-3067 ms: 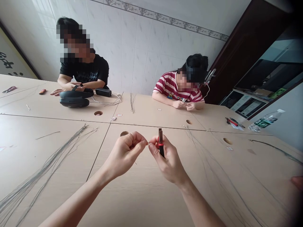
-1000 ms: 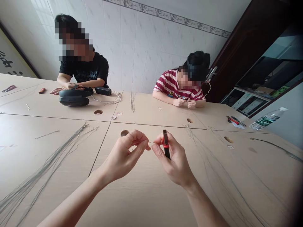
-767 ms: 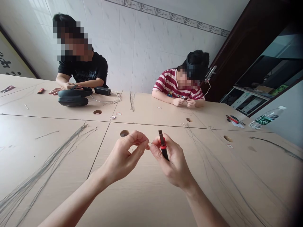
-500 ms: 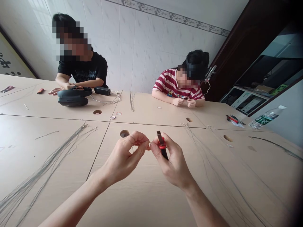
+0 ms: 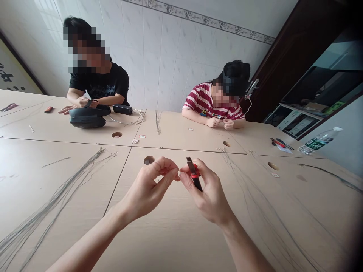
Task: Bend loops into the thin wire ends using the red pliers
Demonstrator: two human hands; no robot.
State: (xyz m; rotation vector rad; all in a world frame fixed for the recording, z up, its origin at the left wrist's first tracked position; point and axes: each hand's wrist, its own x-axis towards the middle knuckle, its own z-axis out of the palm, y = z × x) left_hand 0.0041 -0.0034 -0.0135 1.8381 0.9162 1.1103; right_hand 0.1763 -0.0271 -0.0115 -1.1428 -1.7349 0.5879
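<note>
My left hand (image 5: 154,185) is closed in a pinch on a thin wire, whose end shows faintly between the fingertips. Its fingertips nearly meet those of my right hand (image 5: 205,192). Red-and-black pliers (image 5: 195,175) sit in my right hand, their metal jaws pointing up past the fingers, while thumb and index finger pinch close to the wire. Left of my hands, a bundle of thin grey wires (image 5: 61,192) lies across the table (image 5: 170,234). More loose wires (image 5: 263,200) lie to the right.
Across the table sit a person in black (image 5: 99,85) and a person in stripes (image 5: 212,104). A dark case (image 5: 87,118), a black box (image 5: 122,109), a water bottle (image 5: 319,141) and more pliers (image 5: 279,142) lie on the far side. Holes (image 5: 149,160) pierce the tabletop.
My hands have barely moved; the pliers' jaws have tilted slightly to the left. The person in black has raised one hand a little above the dark case.
</note>
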